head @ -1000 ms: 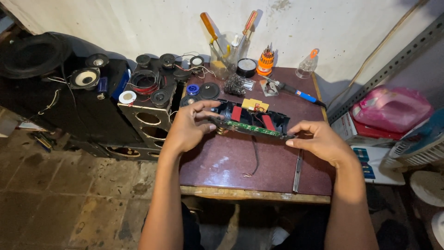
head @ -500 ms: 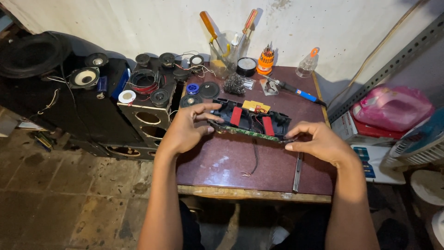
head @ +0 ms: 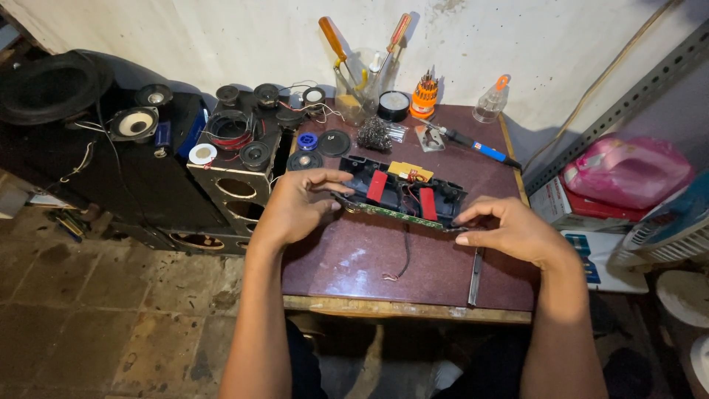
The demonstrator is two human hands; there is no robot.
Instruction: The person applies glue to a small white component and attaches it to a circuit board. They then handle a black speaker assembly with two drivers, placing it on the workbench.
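An opened black speaker housing (head: 402, 193) with two red blocks, a yellow part and a green circuit board along its near edge is lifted just above the maroon table (head: 347, 258). My left hand (head: 299, 203) grips its left end. My right hand (head: 509, 230) pinches its right end with thumb and fingers. A thin wire (head: 402, 255) hangs from the board down onto the tabletop.
At the table's back stand a jar of screwdrivers (head: 358, 89), an orange bit holder (head: 424, 94), a small bottle (head: 491, 103), a blue-handled soldering iron (head: 473, 142) and steel wool (head: 375, 134). Black speaker cabinets (head: 148, 162) stand left; a pink container (head: 628, 174) and boxes right.
Both hands have raised and tipped the speaker housing, bringing its open inside more towards me; the hands stay on its two ends.
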